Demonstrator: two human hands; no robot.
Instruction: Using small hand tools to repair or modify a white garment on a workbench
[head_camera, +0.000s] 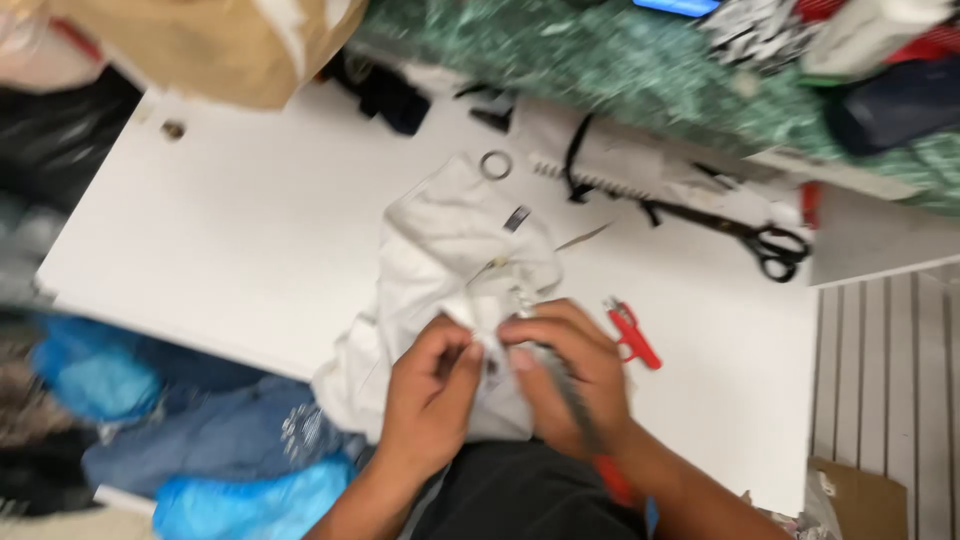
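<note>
Garment (450, 250) extends up-left from both hands; left hand (430, 400) and right hand (575, 385) pinch its near edge, equally close.

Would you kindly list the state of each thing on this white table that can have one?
white garment: crumpled, pinched by both hands.
left hand: closed on the garment.
right hand: closed on the garment, a dark thin tool alongside; blurred.
black scissors: lying flat, blades shut.
red thread snips: lying untouched beside the right hand.
metal ring: lying flat.
</note>
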